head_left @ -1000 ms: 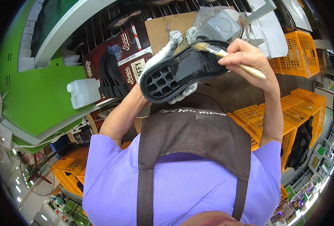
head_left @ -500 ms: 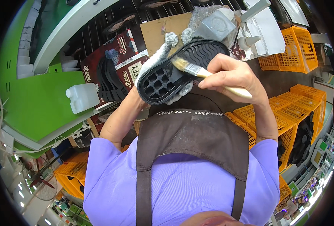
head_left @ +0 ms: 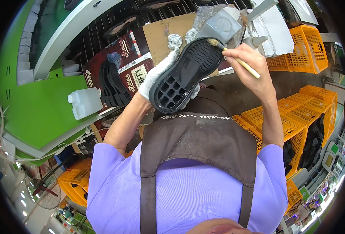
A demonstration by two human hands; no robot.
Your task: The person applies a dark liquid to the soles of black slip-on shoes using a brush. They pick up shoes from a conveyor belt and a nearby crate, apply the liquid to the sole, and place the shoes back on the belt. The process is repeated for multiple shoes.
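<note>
A black shoe sole (head_left: 193, 69) with a raised rim, a wavy pattern at its far end and a grid at its near end lies tilted across my left hand (head_left: 157, 78). That hand wears a white glove and is closed round the sole from below, its fingers partly hidden. My right hand (head_left: 249, 67), ungloved, pinches the pale handle of a paintbrush (head_left: 244, 65). The brush's bristles touch the rim at the sole's far end. Several more black soles (head_left: 112, 82) lie on the dark red cardboard to the left.
A white plastic jug (head_left: 85, 103) stands by the green table (head_left: 36, 113). Beyond the sole are a translucent container (head_left: 222, 26), a white nozzle bottle (head_left: 255, 41), brown cardboard (head_left: 160, 33) and a rack bearing soles. Orange crates (head_left: 297, 48) stand at the right.
My right hand has moved the brush from the sole's middle to the far end of its rim. The sole has turned slightly, its near end shifting toward me.
</note>
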